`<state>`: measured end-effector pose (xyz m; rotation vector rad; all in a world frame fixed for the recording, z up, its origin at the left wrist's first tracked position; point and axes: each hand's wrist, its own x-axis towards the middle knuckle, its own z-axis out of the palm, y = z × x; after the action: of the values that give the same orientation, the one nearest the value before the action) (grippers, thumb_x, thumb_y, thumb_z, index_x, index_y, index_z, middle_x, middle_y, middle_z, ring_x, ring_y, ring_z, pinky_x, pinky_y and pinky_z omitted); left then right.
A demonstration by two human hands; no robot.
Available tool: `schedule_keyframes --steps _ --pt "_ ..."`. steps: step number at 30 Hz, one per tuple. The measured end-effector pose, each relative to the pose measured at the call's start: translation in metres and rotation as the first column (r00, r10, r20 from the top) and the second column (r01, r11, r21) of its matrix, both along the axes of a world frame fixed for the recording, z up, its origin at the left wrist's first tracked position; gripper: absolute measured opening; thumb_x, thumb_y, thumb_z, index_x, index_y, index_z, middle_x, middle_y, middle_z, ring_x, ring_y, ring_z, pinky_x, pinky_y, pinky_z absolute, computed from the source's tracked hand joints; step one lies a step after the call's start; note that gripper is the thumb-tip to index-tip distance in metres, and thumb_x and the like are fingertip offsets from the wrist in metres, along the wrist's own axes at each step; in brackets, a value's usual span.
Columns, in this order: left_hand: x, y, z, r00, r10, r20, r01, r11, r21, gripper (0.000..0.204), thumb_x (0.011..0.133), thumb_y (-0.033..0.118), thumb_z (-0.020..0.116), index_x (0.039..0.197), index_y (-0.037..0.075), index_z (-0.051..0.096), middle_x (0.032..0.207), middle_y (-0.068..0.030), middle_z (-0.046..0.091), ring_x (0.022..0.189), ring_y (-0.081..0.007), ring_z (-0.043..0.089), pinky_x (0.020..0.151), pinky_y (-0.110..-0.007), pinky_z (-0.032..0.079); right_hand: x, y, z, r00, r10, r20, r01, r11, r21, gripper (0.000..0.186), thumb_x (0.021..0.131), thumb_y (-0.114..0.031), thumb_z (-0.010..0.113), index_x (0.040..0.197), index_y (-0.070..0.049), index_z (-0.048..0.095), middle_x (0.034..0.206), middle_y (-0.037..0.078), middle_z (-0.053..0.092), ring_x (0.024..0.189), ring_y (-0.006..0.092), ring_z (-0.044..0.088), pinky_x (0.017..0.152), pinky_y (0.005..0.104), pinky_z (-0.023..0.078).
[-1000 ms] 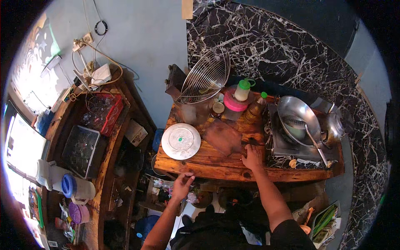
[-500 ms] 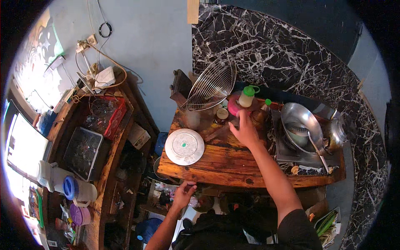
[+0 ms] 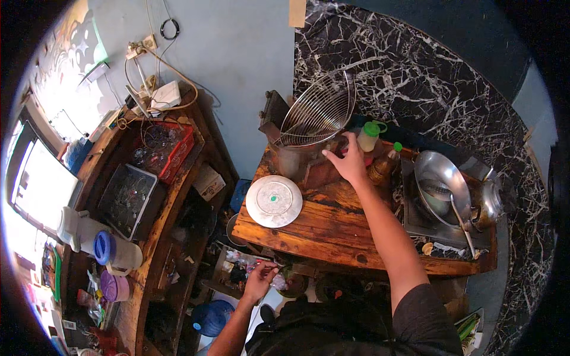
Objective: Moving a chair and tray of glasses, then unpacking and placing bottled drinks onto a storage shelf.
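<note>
My right hand point(image 3: 351, 161) reaches over the wooden counter point(image 3: 332, 237), thumb and index finger spread apart. It is at the spot of a small lidded jar, now mostly hidden by the fingers. Just right of it are a squeeze bottle with a green cap point(image 3: 369, 136) and an amber bottle with a green cap point(image 3: 386, 163). Below the counter's front edge, my left hand point(image 3: 260, 280) is closed with fingertips pinched; what they hold, if anything, cannot be made out. A white plate point(image 3: 274, 202) with a green centre dot lies upside down at the counter's left.
A wire strainer point(image 3: 317, 110) leans at the back. To the right, a metal wok point(image 3: 442, 184) with a ladle point(image 3: 462, 228) sits on a stove. A left-hand wooden shelf holds a red crate point(image 3: 178, 154), a grey tray point(image 3: 126, 199) and jugs point(image 3: 122, 249). Below stands a blue water jug point(image 3: 212, 317).
My right hand has moved left and back, from beside the squeeze bottle to over the small jar. My left hand stays low and closed. The view has shifted slightly.
</note>
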<state>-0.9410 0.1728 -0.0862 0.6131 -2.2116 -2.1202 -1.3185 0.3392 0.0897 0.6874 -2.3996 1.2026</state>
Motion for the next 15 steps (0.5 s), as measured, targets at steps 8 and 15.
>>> schedule_keyframes --steps 8,15 --pt "0.011 0.002 -0.028 0.994 0.017 -0.105 -0.008 0.996 0.087 0.022 0.094 0.018 0.067 0.111 0.005 0.062 0.095 -0.0062 0.067 0.089 -0.0162 0.064 0.078 -0.031 0.051 0.008 0.015 -0.032 0.983 -0.158 -0.099 0.182 0.927 0.329 0.048 0.087 -0.040 0.071 0.115 -0.002 0.059 0.112 0.019 0.062 0.111 0.0346 0.057 0.090 0.0485 0.046" --pt "0.008 0.010 -0.017 1.000 -0.006 -0.026 0.007 0.998 0.058 0.022 0.094 0.017 0.067 0.110 0.003 0.062 0.094 -0.0044 0.066 0.088 -0.0135 0.063 0.076 -0.029 0.050 0.003 0.047 -0.041 0.962 -0.215 -0.166 0.233 0.968 0.093 0.041 0.085 -0.038 0.072 0.105 -0.004 0.062 0.104 0.014 0.064 0.101 0.0344 0.061 0.083 0.0461 0.048"
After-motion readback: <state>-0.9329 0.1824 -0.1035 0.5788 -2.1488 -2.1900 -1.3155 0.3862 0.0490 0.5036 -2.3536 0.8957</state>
